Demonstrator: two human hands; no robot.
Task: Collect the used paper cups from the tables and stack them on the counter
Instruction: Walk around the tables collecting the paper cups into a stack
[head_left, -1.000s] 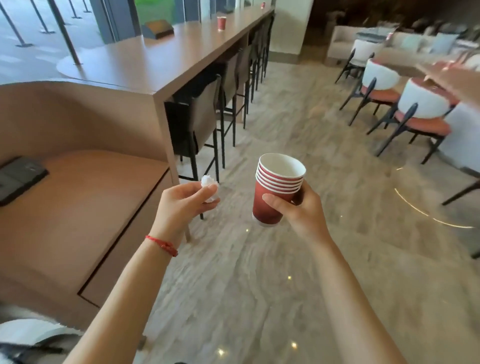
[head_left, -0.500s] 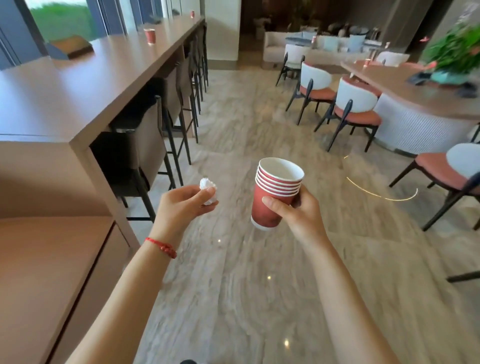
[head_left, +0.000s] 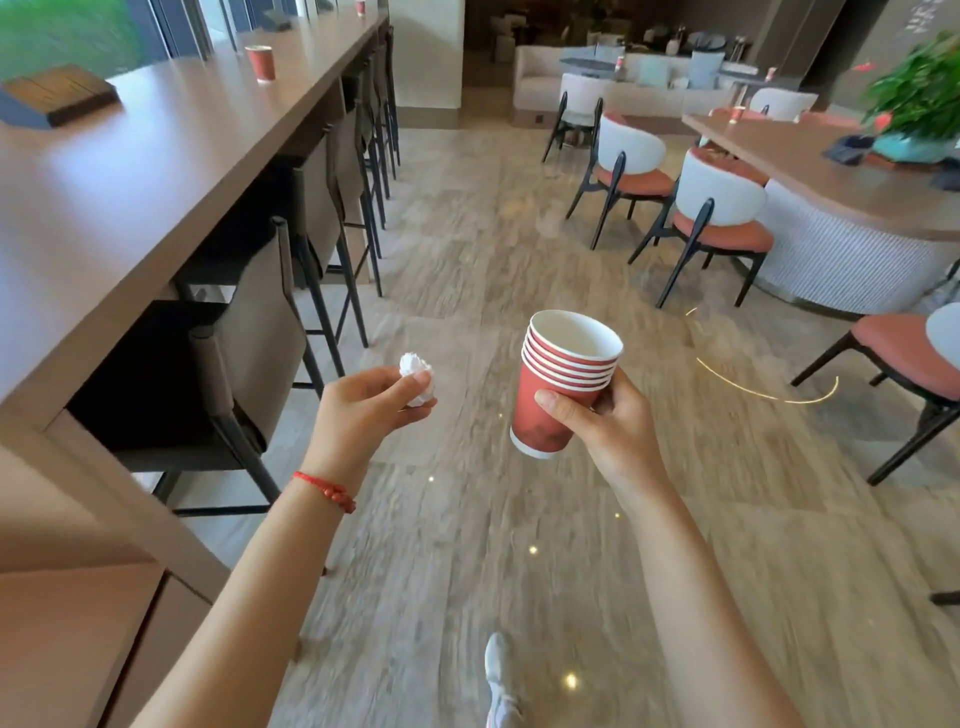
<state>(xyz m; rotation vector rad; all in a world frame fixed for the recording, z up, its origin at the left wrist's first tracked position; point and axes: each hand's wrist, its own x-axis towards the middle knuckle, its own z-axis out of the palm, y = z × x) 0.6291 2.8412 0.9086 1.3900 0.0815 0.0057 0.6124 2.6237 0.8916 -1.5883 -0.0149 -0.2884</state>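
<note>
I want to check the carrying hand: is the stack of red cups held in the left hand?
No, the right hand grips the stack of red cups, while the left hand pinches a crumpled white paper ball.

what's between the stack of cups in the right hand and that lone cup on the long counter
In the head view, between the cup stack and the lone cup lie bare floor, the row of bar stools and bare counter top.
</note>
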